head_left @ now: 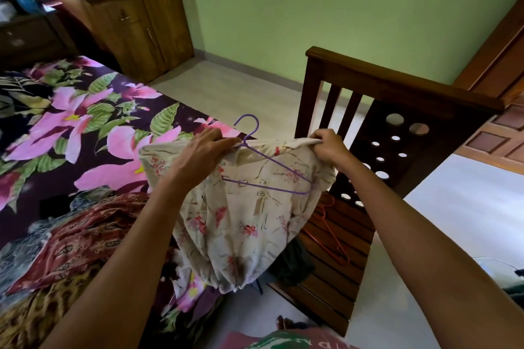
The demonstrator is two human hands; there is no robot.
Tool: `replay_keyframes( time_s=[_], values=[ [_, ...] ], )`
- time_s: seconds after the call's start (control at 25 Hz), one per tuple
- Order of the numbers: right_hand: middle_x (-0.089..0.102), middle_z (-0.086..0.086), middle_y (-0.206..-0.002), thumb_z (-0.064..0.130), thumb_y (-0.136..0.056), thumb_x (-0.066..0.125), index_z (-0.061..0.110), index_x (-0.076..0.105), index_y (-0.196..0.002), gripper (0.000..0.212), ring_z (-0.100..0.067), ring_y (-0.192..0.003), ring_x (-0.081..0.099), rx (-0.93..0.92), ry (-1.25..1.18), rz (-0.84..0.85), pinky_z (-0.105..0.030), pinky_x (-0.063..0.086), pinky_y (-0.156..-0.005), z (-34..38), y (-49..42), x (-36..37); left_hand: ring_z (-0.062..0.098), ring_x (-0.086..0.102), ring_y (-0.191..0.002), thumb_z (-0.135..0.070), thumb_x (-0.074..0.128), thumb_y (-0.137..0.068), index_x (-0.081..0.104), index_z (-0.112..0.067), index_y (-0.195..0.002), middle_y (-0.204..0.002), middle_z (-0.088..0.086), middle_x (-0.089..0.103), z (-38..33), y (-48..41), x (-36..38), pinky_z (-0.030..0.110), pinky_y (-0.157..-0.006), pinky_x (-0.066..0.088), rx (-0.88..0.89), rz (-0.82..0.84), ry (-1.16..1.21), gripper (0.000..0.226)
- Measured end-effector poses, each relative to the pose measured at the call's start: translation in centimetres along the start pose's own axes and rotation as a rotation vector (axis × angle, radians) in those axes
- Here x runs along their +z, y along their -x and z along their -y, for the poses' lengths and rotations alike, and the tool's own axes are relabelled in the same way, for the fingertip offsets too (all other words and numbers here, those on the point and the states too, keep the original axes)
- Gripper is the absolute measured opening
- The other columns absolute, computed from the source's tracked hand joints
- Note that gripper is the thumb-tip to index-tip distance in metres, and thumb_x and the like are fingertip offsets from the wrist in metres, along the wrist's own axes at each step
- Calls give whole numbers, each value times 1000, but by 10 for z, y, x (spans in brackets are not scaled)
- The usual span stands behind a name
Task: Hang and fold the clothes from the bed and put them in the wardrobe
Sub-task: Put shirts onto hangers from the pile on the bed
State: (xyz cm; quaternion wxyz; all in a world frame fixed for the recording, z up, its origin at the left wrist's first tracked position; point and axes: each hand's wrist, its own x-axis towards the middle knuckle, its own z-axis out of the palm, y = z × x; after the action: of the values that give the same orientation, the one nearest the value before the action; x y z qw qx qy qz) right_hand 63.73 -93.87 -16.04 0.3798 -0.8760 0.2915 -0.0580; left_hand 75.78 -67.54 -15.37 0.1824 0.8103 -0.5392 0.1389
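Observation:
I hold a cream garment with red flower print (243, 215) up over the foot corner of the bed (85, 127). A purple wire hanger (263, 159) lies against its front, with the hook sticking up above the top edge. My left hand (204, 147) holds the garment's top edge right at the hanger's neck. My right hand (326, 147) pinches the top edge further right. More clothes (76, 238), red patterned, grey and leopard print, lie heaped on the bed below my left arm. The wooden wardrobe (136, 17) stands closed at the back left.
A dark wooden footboard (391, 133) with slats and round holes stands right behind the garment. An orange hanger (333, 232) leans against its lower panel. A dark cloth (292, 263) lies on the tiled floor (241, 88) below. A wooden door (499, 110) is at the right.

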Motion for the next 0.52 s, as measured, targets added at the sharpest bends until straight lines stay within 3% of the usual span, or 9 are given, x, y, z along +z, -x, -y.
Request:
replay_keyframes(
  time_s=[0.12, 0.24, 0.36, 0.52],
  values=[
    [57, -10, -95, 2, -90, 48, 9, 62, -87, 15, -21, -90, 51, -73, 12, -72, -27, 38, -67, 19, 0, -15, 33, 58, -76, -8, 67, -82, 68, -7, -111, -88, 20, 60, -8, -4, 3, 42, -63, 51, 13, 35, -69, 29],
    [59, -16, -103, 4, -91, 46, 0, 62, -101, 20, -28, -95, 54, -107, 50, -103, -28, 36, -66, 38, 3, -13, 36, 60, -78, -9, 67, -83, 67, -8, -111, -92, 23, 61, -19, -12, 4, 45, -65, 53, 7, 70, -87, 28],
    [56, -19, -107, 8, -94, 42, 1, 56, -110, 23, -29, -91, 52, -148, 193, -89, -29, 31, -59, 46, 6, -8, 36, 60, -76, -9, 68, -82, 68, -7, -109, -90, 23, 61, -27, -16, 0, 44, -64, 54, 24, 66, -93, 27],
    [56, -21, -102, 9, -96, 41, -2, 55, -106, 21, -29, -83, 52, -178, 244, -126, -27, 28, -50, 74, 10, -29, 36, 59, -82, -10, 67, -83, 65, -8, -114, -95, 23, 58, -30, -32, -25, 45, -70, 50, -56, 12, -166, 31]
  ],
)
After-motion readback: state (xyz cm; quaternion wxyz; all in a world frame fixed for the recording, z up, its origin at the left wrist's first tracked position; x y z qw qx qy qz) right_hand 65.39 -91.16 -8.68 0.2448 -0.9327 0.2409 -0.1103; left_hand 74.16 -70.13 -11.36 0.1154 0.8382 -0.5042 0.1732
